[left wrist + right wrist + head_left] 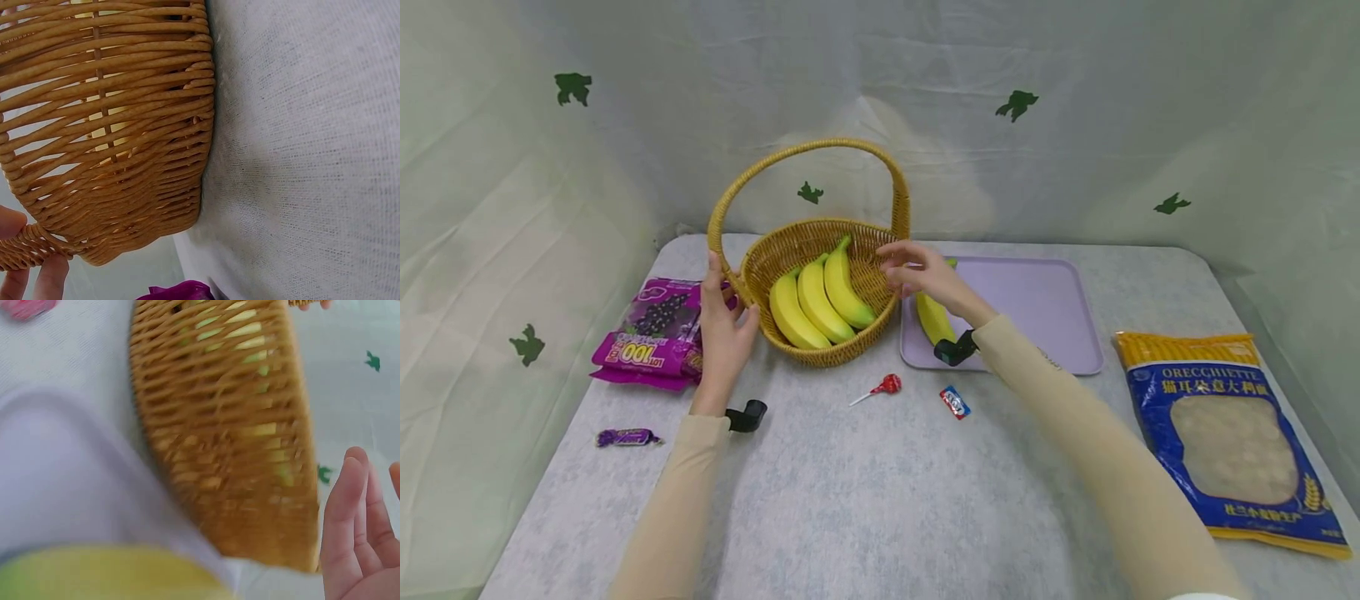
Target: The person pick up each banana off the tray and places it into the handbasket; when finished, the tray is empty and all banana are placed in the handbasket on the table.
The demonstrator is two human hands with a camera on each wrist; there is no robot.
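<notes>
At the left edge of the head view, a purple candy (627,437) lies low on the grey table (865,500), and above it sits a magenta snack bag (653,333). Just right of that bag, the left hand (722,329) pinches the wicker basket (820,250) where the handle meets the rim; the left wrist view shows fingertips (47,275) curled on that braided edge. The basket sits centre frame with 3 bananas (820,300) lying side by side inside. Moving right, the right hand (917,271) hovers at the basket's right rim, fingers loosely spread and holding nothing; the right wrist view shows the fingers (350,519) straight and close together, apart from the weave. Under that wrist, 1 banana (934,318) rests on the lilac tray (1045,317). Low centre lie a red lollipop (883,386) and a small wrapped sweet (955,402); far right, a blue pasta bag (1225,442).

Risk here, as I judge it: only 1 side is gripped, so a pull from the left could tip the basket and roll the bananas out. The right forearm could also nudge the tray's banana.
</notes>
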